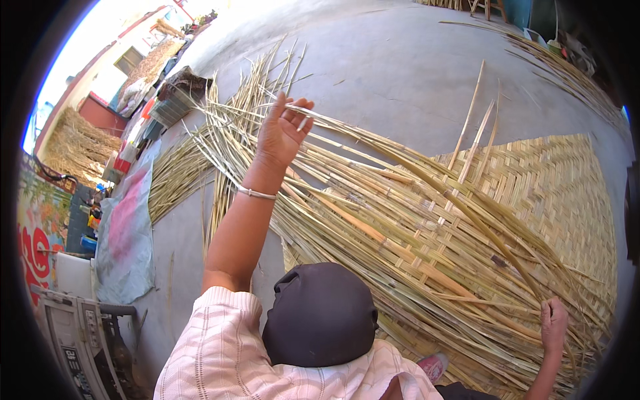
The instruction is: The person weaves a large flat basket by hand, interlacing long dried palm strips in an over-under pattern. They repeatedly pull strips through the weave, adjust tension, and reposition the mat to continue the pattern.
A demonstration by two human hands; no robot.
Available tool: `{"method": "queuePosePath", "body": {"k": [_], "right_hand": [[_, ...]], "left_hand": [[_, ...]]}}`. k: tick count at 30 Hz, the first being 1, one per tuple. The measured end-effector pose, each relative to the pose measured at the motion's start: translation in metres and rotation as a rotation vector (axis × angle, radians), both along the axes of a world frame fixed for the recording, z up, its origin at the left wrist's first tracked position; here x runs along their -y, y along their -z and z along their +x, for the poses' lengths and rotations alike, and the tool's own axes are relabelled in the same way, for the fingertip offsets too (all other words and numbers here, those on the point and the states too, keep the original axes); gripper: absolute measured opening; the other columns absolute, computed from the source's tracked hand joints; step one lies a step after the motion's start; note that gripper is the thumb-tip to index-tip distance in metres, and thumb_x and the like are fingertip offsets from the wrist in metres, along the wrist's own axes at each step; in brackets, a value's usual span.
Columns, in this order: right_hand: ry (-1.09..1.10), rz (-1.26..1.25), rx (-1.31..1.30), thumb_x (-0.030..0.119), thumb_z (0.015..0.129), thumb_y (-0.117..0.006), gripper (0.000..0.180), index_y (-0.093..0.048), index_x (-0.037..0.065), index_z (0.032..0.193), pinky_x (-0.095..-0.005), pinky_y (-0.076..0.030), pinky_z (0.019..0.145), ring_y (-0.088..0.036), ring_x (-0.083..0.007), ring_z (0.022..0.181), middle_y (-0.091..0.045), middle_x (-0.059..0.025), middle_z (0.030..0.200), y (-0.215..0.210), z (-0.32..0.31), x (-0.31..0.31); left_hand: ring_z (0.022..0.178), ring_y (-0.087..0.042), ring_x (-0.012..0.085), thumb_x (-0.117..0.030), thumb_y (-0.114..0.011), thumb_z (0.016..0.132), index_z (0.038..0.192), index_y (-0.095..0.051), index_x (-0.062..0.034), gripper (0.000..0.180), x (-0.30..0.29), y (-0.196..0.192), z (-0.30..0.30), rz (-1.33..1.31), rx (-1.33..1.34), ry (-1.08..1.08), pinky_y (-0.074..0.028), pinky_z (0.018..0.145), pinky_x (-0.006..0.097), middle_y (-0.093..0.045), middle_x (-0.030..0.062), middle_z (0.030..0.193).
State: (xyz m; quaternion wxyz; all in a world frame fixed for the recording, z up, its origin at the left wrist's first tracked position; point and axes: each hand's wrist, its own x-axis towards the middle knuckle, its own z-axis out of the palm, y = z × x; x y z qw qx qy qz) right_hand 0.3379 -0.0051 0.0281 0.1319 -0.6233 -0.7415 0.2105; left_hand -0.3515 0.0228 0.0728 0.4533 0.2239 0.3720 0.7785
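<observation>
My left hand [285, 133] is raised over the far left ends of a loose bundle of cane strips [373, 220], its fingers curled around a thin stretch of strip. From there a long greenish cane strip [460, 205] arcs over the bundle to the lower right. At that other end my right hand [553, 323] is closed on it, fingers pinched together. Under the bundle lies a woven mat [567, 180] with a herringbone pattern. Several strips stick up from its far side.
More cane strips [177, 177] lie at the left, near a bluish plastic sheet [127, 233] with a pink stain. A grey vehicle front [83, 333] stands at the lower left. Another pile of strips [567, 77] lies at the far right. A pink shoe [433, 366] rests by the mat.
</observation>
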Motion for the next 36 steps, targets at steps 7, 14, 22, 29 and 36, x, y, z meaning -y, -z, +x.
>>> {"method": "queuePosePath", "body": {"k": [7,14,22,29,36], "right_hand": [[-0.024,0.244,0.288,0.023,0.095,-0.056,0.026,-0.048,0.001,0.082,-0.0446,-0.040,0.067,-0.048,-0.0370,0.075,-0.049,-0.0189,0.077,0.031,0.070,0.023],[0.002,0.191,0.499,0.012,0.089,-0.058,0.012,-0.055,0.001,0.090,-0.0485,-0.043,0.078,-0.053,-0.0395,0.088,-0.056,-0.0200,0.089,0.079,0.131,0.052],[0.079,0.069,0.529,0.006,0.086,-0.057,0.012,-0.054,0.002,0.097,-0.0473,-0.044,0.081,-0.054,-0.0386,0.093,-0.058,-0.0189,0.096,0.107,0.149,0.074],[0.076,0.062,0.571,0.005,0.086,-0.057,0.014,-0.054,0.002,0.099,-0.0469,-0.044,0.082,-0.054,-0.0384,0.095,-0.058,-0.0187,0.100,0.123,0.151,0.079],[0.024,0.057,0.574,0.006,0.092,-0.052,0.010,-0.055,0.001,0.100,-0.0491,-0.043,0.076,-0.054,-0.0416,0.091,-0.058,-0.0210,0.096,0.131,0.167,0.073]], "left_hand": [[0.092,-0.065,0.0263,-0.040,-0.040,0.101,0.091,-0.056,-0.0002,0.044,0.012,-0.028,-0.118,-0.245,0.092,-0.455,-0.052,0.079,0.037,-0.067,0.0143,0.094],[0.081,-0.067,0.0299,-0.027,-0.033,0.102,0.098,-0.055,0.0048,0.038,0.004,-0.135,-0.196,-0.137,0.040,-0.592,-0.055,0.072,0.040,-0.066,0.0158,0.090],[0.098,-0.066,0.0354,-0.014,-0.030,0.100,0.119,-0.045,0.0117,0.035,-0.068,-0.366,-0.121,-0.042,-0.716,-0.579,-0.060,0.082,0.045,-0.064,0.0239,0.106],[0.093,-0.067,0.0348,-0.012,-0.033,0.099,0.120,-0.043,0.0115,0.033,-0.125,-0.406,0.008,0.105,-0.847,-0.404,-0.060,0.076,0.044,-0.064,0.0241,0.103],[0.087,-0.067,0.0343,-0.011,-0.035,0.099,0.121,-0.042,0.0113,0.032,-0.153,-0.387,0.064,0.124,-0.822,-0.304,-0.060,0.070,0.044,-0.064,0.0243,0.099]]}}
